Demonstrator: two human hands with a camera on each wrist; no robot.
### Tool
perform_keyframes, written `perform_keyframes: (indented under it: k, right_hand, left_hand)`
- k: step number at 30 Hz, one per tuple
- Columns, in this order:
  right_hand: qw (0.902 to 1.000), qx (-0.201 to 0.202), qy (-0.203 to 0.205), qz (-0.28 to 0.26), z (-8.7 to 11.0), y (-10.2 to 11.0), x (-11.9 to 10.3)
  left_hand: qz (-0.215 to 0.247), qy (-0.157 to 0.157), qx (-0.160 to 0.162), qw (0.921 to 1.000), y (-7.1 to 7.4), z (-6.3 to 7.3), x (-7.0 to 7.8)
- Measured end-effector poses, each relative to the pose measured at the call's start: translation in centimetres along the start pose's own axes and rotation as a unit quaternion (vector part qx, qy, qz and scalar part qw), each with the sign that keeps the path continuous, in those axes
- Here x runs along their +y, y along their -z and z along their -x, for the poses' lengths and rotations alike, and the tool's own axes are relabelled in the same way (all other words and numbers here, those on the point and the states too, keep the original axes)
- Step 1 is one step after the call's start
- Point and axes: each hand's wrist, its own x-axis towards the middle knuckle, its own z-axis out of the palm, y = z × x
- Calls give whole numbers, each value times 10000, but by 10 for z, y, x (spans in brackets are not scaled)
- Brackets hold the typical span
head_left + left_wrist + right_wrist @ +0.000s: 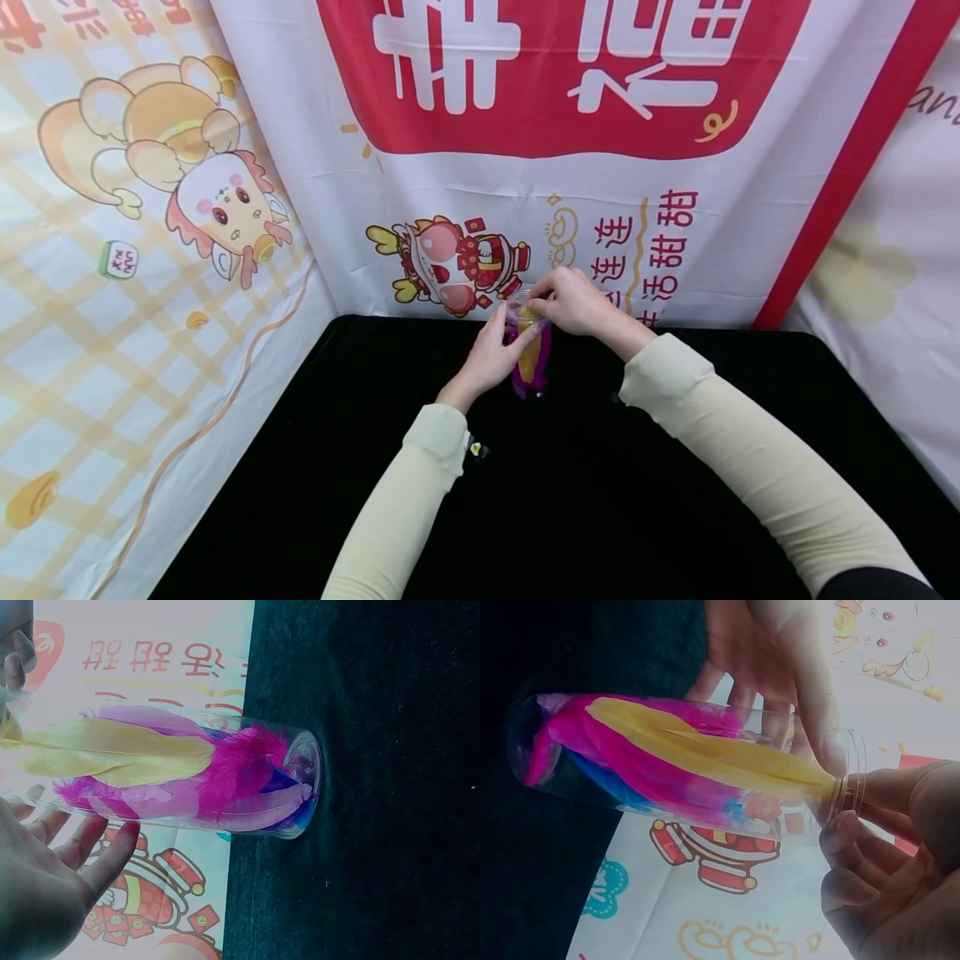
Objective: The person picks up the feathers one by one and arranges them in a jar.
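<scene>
A clear, tall plastic jar [570, 802] stands at the back of the black table, holding pink, purple and blue feathers [247, 776]. My left hand [489, 354] grips it near the top, thumb on one side and fingers curled round the other. At the open mouth, my right hand [573, 304] has its fingertips inside the ring of the rim [859, 776]. They pinch the upper end of a yellow feather [705, 754], whose length lies inside the jar along the wall. In the left wrist view the right fingertips [15, 667] show only at the edge.
Black cloth [562, 500] covers the table. A printed white curtain [450, 192] with red lettering hangs right behind the jar, and more printed cloth [150, 333] hangs at the left. A small dark item with a yellow-green spot [476, 450] shows beside the left cuff.
</scene>
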Motion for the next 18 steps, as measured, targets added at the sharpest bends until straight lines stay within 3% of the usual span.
perform_keyframes:
  k: [18]
  right_hand:
    - [9995, 255, -9, -203, 0, 1, 1]
  left_hand:
    - [36, -20, 50, 10000, -2, 0, 0]
